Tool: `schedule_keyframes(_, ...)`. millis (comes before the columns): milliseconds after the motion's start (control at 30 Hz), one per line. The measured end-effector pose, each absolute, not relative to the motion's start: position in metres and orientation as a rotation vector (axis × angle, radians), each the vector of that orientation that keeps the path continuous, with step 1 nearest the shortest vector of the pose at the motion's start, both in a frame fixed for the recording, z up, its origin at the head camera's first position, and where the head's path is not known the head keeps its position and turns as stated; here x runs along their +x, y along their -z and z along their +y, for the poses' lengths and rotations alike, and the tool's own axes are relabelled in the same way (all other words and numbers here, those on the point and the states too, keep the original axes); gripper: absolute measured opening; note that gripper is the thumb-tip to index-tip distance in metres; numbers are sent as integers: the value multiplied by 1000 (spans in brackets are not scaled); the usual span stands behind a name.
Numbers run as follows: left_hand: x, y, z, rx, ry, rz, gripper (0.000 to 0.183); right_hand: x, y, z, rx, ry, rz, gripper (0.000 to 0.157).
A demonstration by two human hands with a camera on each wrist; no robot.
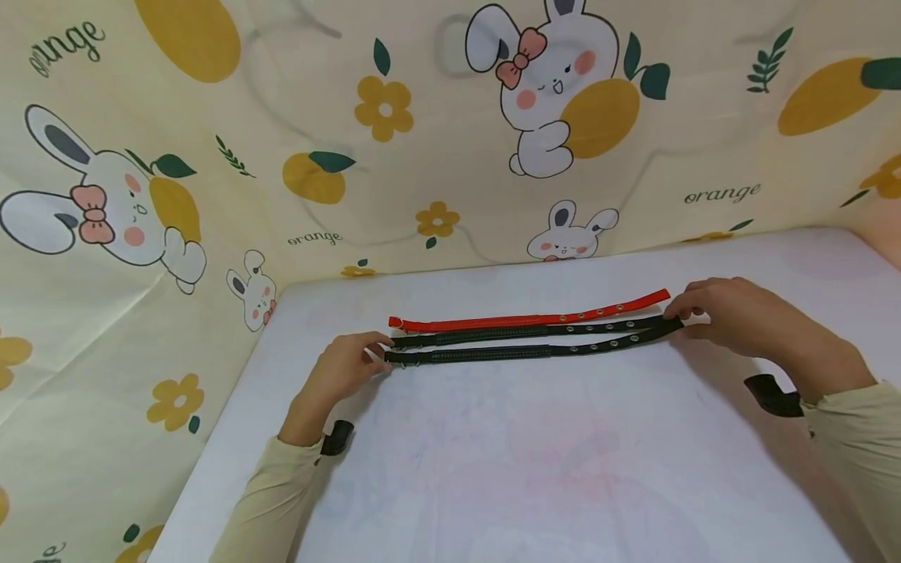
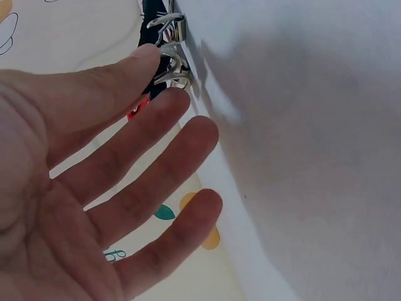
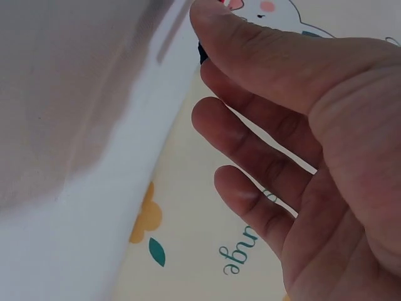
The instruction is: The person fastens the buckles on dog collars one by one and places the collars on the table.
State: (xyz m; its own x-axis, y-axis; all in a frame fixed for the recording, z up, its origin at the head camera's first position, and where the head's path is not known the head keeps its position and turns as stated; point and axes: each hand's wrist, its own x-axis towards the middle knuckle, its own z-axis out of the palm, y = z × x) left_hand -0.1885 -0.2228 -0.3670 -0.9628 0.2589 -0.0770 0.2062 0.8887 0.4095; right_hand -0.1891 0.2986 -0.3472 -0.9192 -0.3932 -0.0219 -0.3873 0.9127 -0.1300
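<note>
Three straps lie side by side, running left to right across the white table (image 1: 535, 453): a red strap (image 1: 486, 322) at the rear, a middle black strap (image 1: 493, 336) and a front black strap (image 1: 493, 354). The left hand (image 1: 343, 366) is at the buckle ends of the black pair, thumb and index finger pinching the front one (whether the middle one is also gripped cannot be told). In the left wrist view, metal buckles (image 2: 180, 30) show beside the thumb; the remaining fingers extend apart. The right hand (image 1: 749, 317) pinches the opposite end of the front black strap between thumb and index finger, where the two black straps converge. Eyelets line the right portion of each strap. Behind stands a printed cloth (image 1: 436, 133).
</note>
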Motion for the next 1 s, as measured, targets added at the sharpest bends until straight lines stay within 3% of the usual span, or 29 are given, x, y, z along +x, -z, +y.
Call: schedule_keyframes(1000, -191, 373, -224, 307, -674, 2900, 24, -192, 348, 306, -649, 273, 2976, 25)
